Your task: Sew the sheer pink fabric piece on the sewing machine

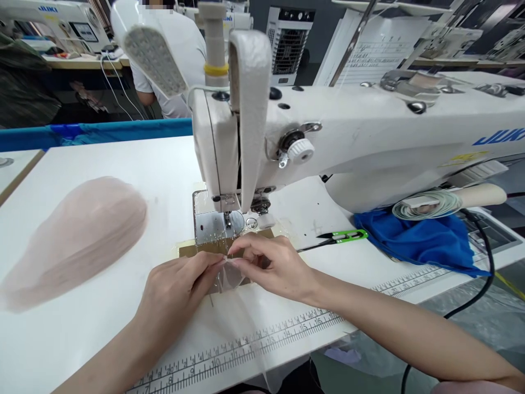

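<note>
Near the table's (pixel 102 328) front edge, a sheer fabric piece (pixel 229 273) (almost transparent) is pinched between the left hand (pixel 180 290) and right hand (pixel 273 265). Both are closed narrowly on it, just before the sewing machine's (pixel 328 142) needle plate (pixel 215 224).

Workroom: white bench (pixel 102 158) with printed ruler strip (pixel 254 339) along its front edge; blue divider (pixel 102 133) behind; further sewing station (pixel 61 22) rear left; white fan unit (pixel 289 41) against dark back wall.
</note>
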Demonstrator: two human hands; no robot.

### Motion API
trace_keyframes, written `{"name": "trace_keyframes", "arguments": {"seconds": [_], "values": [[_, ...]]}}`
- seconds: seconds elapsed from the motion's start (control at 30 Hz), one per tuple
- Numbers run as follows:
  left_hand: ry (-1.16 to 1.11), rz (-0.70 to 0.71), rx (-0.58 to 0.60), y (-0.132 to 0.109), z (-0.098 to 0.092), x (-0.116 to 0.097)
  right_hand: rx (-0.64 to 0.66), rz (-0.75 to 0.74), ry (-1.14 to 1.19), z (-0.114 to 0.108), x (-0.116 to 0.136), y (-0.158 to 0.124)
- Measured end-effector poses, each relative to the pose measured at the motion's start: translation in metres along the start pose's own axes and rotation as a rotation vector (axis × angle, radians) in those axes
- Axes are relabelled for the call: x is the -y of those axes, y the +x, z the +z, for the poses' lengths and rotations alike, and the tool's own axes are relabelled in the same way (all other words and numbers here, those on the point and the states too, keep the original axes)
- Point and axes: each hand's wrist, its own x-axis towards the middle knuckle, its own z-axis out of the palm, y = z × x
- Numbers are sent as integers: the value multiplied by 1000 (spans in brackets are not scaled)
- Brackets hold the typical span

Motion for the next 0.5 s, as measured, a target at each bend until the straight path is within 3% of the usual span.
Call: {"name": "trace_keyframes", "arguments": {"seconds": [0.5], "values": [[21, 46, -9, -1, 0, -2, 27, -27, -9, 0, -1, -4]]}}
